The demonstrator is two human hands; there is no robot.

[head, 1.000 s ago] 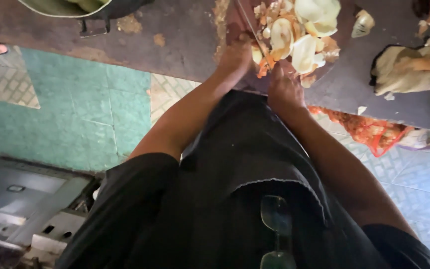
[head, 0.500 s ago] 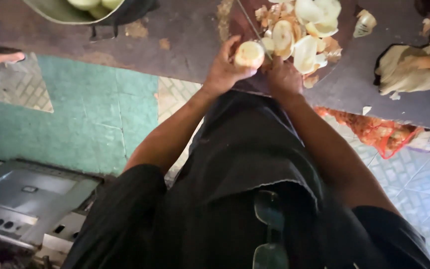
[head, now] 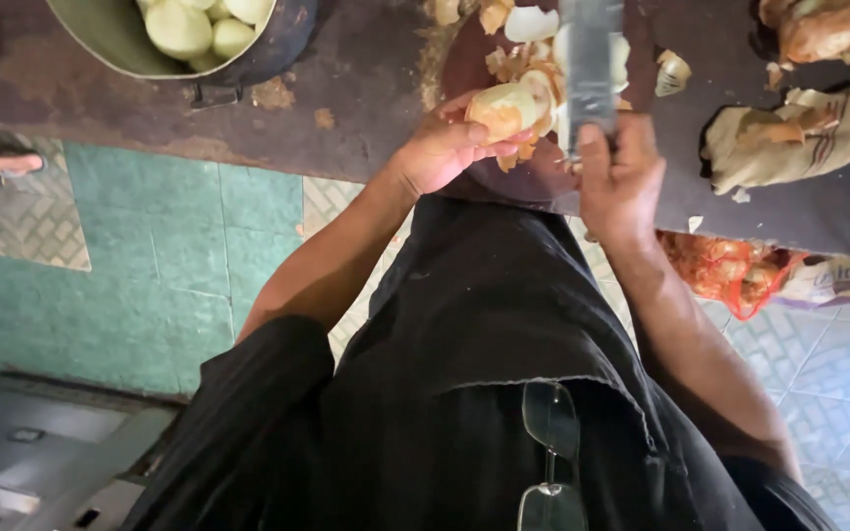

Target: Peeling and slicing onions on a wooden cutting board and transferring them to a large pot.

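The left hand [head: 445, 147] clasps an onion [head: 506, 106] just left of the cleaver [head: 590, 69], whose long blade points away, clenched in the right hand [head: 622, 177].

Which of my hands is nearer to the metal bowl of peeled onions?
Left. The left hand holds an onion right of the bowl; the right hand, gripping the knife, sits farther right.

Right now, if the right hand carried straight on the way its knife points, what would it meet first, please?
The right hand points its knife up the board, so it would probably first meet the heap of onion peels there, though depth is hard to judge.
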